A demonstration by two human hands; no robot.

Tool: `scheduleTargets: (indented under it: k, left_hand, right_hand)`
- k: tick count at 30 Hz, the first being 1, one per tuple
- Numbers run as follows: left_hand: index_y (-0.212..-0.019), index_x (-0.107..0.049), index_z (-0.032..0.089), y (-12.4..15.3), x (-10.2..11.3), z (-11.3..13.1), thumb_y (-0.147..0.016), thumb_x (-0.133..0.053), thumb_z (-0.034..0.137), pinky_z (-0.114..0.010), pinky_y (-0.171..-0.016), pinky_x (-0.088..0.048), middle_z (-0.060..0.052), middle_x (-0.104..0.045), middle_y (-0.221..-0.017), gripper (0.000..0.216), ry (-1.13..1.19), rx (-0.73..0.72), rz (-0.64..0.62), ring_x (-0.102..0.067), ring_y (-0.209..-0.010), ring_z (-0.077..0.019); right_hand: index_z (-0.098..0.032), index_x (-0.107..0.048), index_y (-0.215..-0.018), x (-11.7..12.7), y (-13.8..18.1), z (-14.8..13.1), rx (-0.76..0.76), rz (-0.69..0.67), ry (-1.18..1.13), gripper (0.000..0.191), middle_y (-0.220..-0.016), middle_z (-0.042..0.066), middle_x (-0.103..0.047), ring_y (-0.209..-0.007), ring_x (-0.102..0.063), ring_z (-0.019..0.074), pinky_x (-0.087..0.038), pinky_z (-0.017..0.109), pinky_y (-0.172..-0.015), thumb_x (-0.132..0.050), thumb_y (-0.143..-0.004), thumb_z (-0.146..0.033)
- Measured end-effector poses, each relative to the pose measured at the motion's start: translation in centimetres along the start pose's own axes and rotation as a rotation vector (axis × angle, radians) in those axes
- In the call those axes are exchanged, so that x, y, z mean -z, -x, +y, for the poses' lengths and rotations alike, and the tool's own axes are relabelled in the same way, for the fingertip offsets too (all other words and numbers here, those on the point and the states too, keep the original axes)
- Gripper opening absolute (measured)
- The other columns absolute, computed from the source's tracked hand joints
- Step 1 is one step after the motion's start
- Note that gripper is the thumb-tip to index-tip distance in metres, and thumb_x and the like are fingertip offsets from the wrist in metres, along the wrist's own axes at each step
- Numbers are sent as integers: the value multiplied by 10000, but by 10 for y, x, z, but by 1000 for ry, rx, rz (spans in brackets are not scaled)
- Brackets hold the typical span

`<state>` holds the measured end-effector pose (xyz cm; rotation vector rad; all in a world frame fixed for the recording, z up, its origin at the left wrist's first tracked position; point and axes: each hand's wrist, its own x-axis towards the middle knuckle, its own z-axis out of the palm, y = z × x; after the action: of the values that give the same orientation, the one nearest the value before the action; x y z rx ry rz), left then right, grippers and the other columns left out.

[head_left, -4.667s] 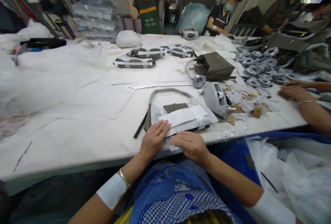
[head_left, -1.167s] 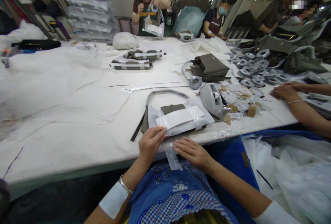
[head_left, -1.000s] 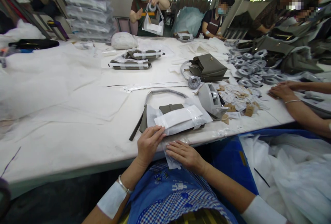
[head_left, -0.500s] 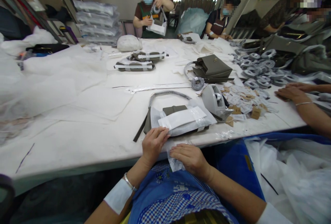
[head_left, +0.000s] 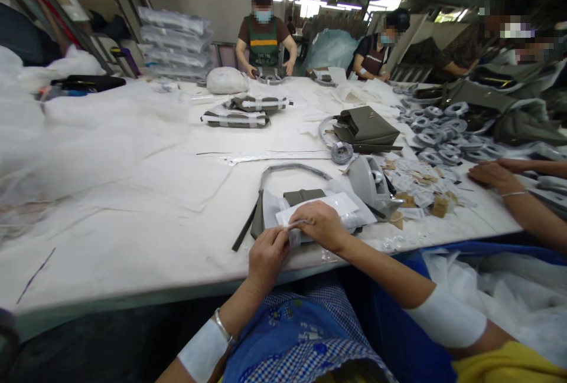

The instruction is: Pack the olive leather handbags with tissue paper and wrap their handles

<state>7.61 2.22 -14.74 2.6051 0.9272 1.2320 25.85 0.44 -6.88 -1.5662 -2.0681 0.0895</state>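
An olive-grey handbag [head_left: 303, 197] wrapped in white paper and clear film lies flat near the table's front edge, its grey strap [head_left: 292, 169] looped behind it. My left hand [head_left: 267, 256] pinches the wrap's near left corner, fingers closed. My right hand [head_left: 322, 225] rests on top of the white wrapping [head_left: 341, 203], fingers curled and pinching the same strip of clear film [head_left: 294, 234] between both hands.
A grey tape dispenser [head_left: 371, 179] stands right of the bag beside scattered paper tags [head_left: 420, 177]. Another olive bag [head_left: 367, 127] and two wrapped bags [head_left: 237, 117] lie farther back. A co-worker's forearm [head_left: 514, 194] rests at right. Other people stand at the far edge.
My right hand has risen from the table edge onto the wrapped bag, carrying the clear film strip up. The left hand stayed at the corner. The far person put a bag down.
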Motion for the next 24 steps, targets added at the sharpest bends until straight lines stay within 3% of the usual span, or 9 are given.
scheduleTargets:
  k: [5,14,17,21,24]
  left_hand:
    - [-1040,-613,195,3,0,-1,-952,-567,234,-305,-836,-532,-64,-681,-984,106,46,39,8,-646,-910,-200]
    - [-1154,-596,194,1,5,-6,-985,-499,227,-312,-838,-560,-73,-698,-1017,197,84,-13,-9,-661,-931,-199]
    - [-1216,-600,215,0,8,-6,-978,-504,189,-307,-837,-567,-79,-689,-1105,258,59,-54,-26,-662,-963,-196]
    - [-1267,-590,229,-4,12,-6,-951,-528,129,-325,-891,-564,-88,-619,-1319,337,12,-96,-64,-644,-1039,-205]
    - [-1314,-551,178,-7,13,-4,-930,-559,126,-342,-896,-572,-80,-656,-1277,388,-32,-112,-125,-640,-1030,-223]
  right_hand:
    - [-243,-748,-785,-7,-13,11,45,-58,-75,100,-898,-11,-763,-917,-614,191,-478,335,-874,-756,-804,-144]
    - [-218,-709,-756,-22,-20,24,-139,-135,-86,106,-883,13,-711,-897,-605,192,-472,315,-794,-812,-754,-243]
    - [-207,-682,-773,-23,-26,26,-208,-167,-76,139,-928,7,-663,-834,-602,156,-438,273,-729,-803,-764,-276]
    - [-209,-641,-799,-23,-34,29,-241,-203,-37,150,-843,-24,-613,-736,-566,125,-367,245,-644,-773,-795,-279]
    - [-209,-623,-789,-26,-38,29,-257,-199,-7,169,-812,-26,-597,-709,-549,126,-343,247,-621,-773,-798,-287]
